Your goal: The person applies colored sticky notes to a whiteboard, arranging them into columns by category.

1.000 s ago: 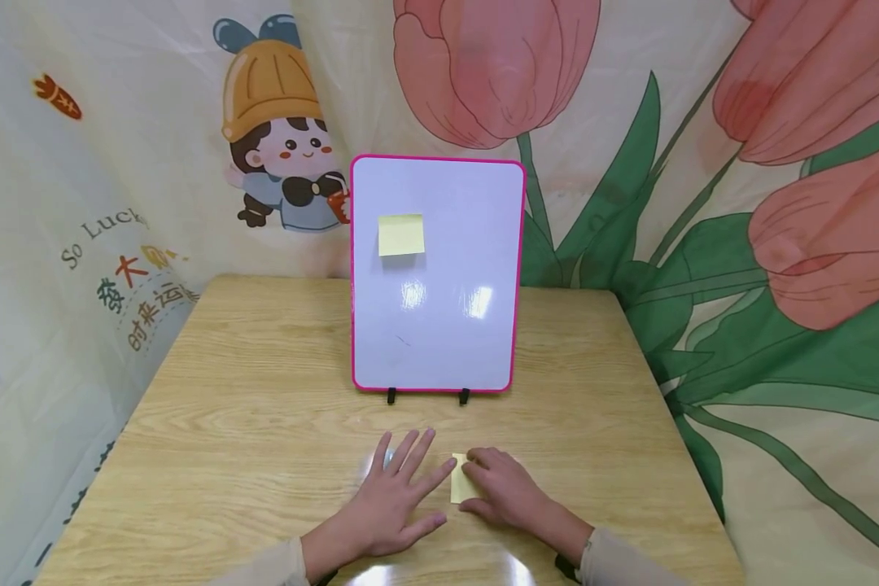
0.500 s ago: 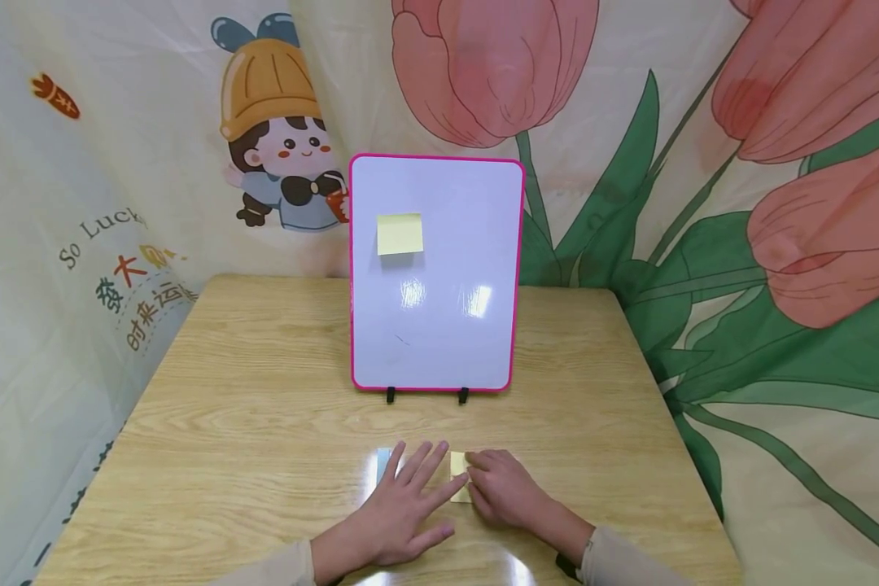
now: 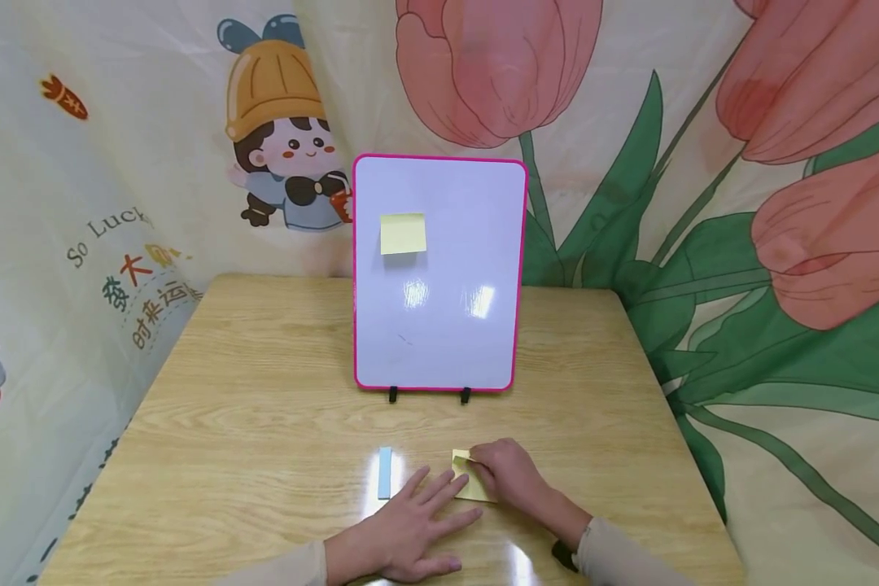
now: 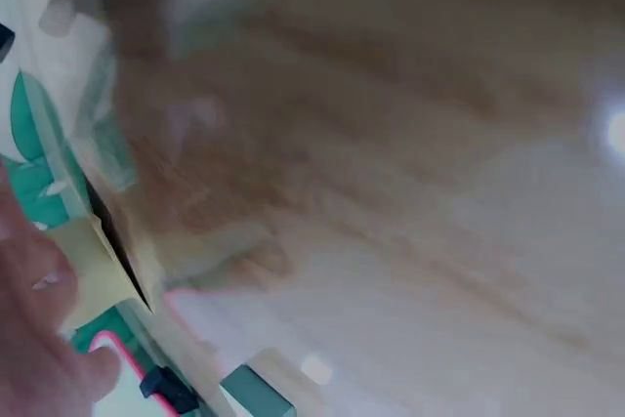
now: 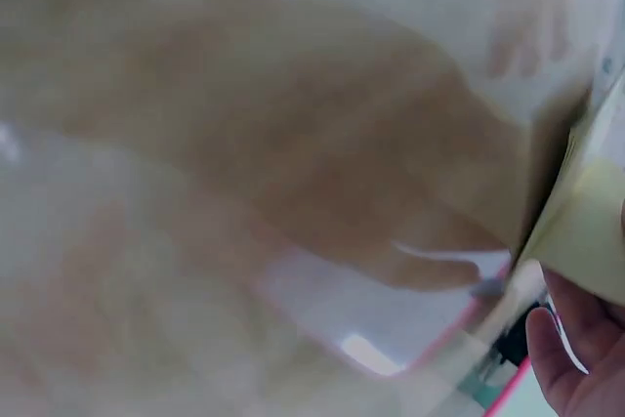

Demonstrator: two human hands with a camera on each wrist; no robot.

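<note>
In the head view a pad of yellow sticky notes (image 3: 476, 490) lies on the table below the whiteboard. My right hand (image 3: 513, 472) pinches the top sheet near its far edge, and that sheet curls up off the pad. The left hand (image 3: 413, 529) is spread, its fingertips on the pad's left side. In the right wrist view the lifted yellow note (image 5: 586, 236) stands over the thumb and finger. The left wrist view shows part of the left hand (image 4: 39, 310) beside the yellow paper (image 4: 103, 275).
A pink-rimmed whiteboard (image 3: 447, 350) stands upright on small black feet (image 3: 392, 395), with one yellow sticky note (image 3: 403, 234) on its upper left. A narrow light-blue block (image 3: 384, 474) lies left of the pad on the wooden table (image 3: 264, 391). A printed curtain (image 3: 469, 73) hangs behind.
The left hand has slid right and nearer the body, uncovering the blue block. The right fingers have closed on the top sheet and lifted it away from the pad.
</note>
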